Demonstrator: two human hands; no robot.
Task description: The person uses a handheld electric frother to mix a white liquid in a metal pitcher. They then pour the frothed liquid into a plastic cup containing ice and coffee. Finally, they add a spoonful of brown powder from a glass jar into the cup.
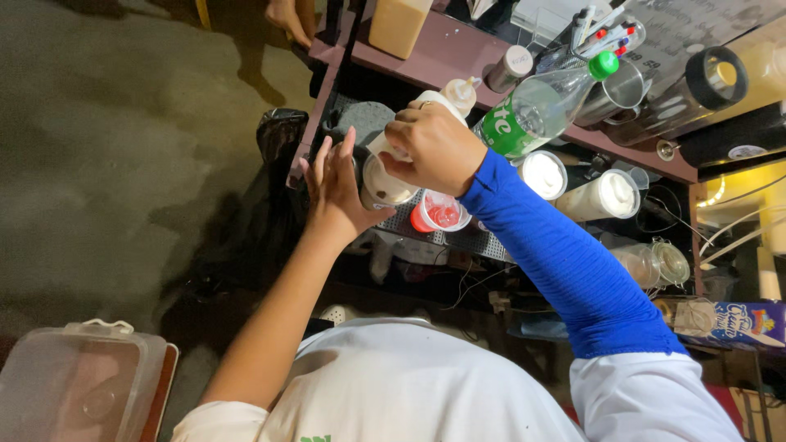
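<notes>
White squeeze bottle [426,110] clamped in right hand [434,149], tipped over cup [385,182]; left hand [336,190] at 9 o'clock, fingers apart. Overfill likely if squeezed hard.

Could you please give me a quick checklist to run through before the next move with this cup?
1. Left hand steadies the cup: ok, palm against its side.
2. Right hand grips the white bottle: ok.
3. Bottle tilted over the cup: ok.
4. Cup upright on the tray: ok.
5. Red cup apart from the pour: ok, beside it.
6. Fill level: cannot tell.
</notes>
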